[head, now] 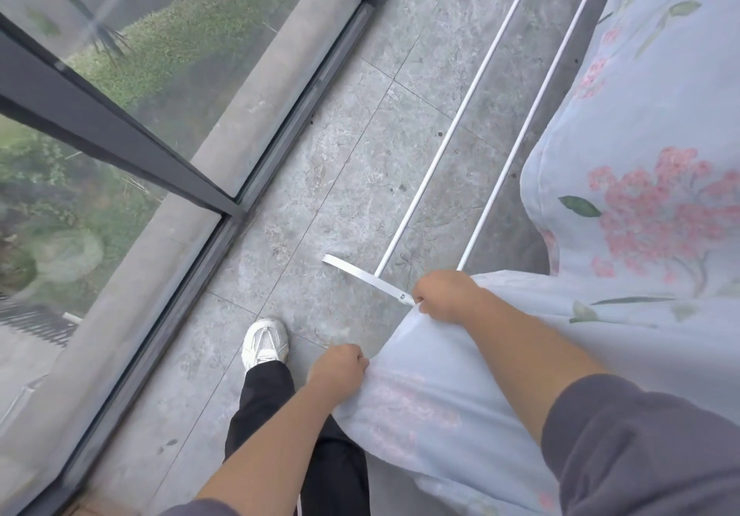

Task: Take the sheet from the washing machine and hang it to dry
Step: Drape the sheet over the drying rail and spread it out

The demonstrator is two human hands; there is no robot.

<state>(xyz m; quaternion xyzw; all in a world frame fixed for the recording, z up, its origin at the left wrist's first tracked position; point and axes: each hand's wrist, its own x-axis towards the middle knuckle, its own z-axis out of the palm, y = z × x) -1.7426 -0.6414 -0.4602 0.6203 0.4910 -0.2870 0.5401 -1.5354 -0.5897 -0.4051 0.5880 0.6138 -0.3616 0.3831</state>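
Right sleeve (640, 455), at 5 o'clock, leads up the bare forearm to the right hand (444, 295), just below centre. Its fingers (424, 304) are curled tight on the hem of the sheet (640, 155), just beside the end bar (360, 275) of the drying rack (460, 123). The left hand (340, 367), toward 6 o'clock, pinches the same hem lower down, fingers bunched into the cloth.

The pale blue, pink-flowered sheet is out of the machine and fills the frame from 1 to 5 o'clock. It is draped over the rack's far side, and its near part hangs from the two hands. The two grips, set apart along one edge, probably serve to stretch the hem flat and draw it across the two bare white rods that run toward 1 o'clock.

A white shoe (264, 343) stands on the grey tiled floor (320, 195) at 7 o'clock. The glass wall (120, 74) spans 8 to 11 o'clock.

Hanging appears well advanced, with spreading left to do.
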